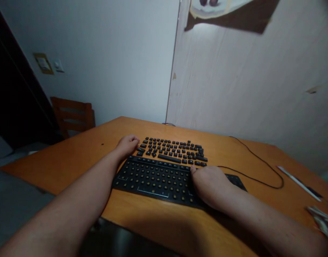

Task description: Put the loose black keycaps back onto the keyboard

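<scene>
A black keyboard base (pixel 155 178) with its keycaps removed lies on the orange wooden table (pixel 78 160). Behind it the loose black keycaps (pixel 173 150) are laid out in rows. My left hand (pixel 127 144) reaches to the left end of the keycap rows, fingers curled at the nearest caps; what they hold, if anything, is hidden. My right hand (pixel 210 184) rests on the right part of the keyboard base, fingers curled under and out of sight.
A black cable (pixel 260 162) loops from the keyboard across the right of the table. A thin white and black tool (pixel 299 182) and crumpled paper (pixel 323 219) lie at the right edge. A wooden chair (pixel 72 116) stands at the back left by the wall.
</scene>
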`<state>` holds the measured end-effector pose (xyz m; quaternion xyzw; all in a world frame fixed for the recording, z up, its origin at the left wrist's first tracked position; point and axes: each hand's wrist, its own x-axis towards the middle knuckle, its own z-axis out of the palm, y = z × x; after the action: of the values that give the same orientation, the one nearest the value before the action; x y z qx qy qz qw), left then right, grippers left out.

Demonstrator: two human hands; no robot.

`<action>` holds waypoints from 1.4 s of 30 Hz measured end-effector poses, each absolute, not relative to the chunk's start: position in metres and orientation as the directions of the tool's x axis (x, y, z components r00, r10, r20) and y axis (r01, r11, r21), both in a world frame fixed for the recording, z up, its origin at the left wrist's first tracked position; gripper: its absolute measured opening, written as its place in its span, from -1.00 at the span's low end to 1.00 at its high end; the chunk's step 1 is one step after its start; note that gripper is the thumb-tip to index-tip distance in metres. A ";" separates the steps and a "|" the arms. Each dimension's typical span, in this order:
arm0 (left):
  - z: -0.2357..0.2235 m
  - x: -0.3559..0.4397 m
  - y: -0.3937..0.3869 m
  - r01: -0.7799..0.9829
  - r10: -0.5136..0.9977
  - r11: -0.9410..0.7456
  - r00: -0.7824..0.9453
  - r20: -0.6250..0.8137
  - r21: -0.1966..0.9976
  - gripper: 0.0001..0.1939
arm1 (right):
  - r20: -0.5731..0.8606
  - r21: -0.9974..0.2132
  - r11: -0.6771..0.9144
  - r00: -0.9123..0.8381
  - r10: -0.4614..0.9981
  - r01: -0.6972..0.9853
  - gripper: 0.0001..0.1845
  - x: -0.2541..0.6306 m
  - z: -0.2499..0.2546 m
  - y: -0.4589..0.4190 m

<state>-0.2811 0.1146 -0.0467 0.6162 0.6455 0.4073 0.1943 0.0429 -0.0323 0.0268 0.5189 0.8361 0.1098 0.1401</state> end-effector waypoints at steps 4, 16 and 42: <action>-0.034 -0.275 0.104 0.535 0.976 0.013 -0.191 0.106 0.845 -0.85 | -0.088 0.294 0.463 -0.458 0.885 0.836 -0.57 0.046 0.023 -0.030; 0.027 -0.235 0.081 0.607 0.976 -0.003 -0.172 0.134 0.794 -0.95 | -0.036 0.097 0.491 -0.490 0.871 0.866 -0.71 0.068 0.031 -0.006; 0.000 -0.107 0.032 0.663 0.767 -0.641 0.575 0.285 0.388 -0.87 | -0.026 -0.459 0.456 -0.525 0.851 0.762 -0.88 0.100 0.012 0.030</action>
<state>-0.1066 0.0324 -0.0004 0.8792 0.4065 0.2177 0.1200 0.1005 0.0299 0.0122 0.4761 0.8469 -0.2126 -0.1042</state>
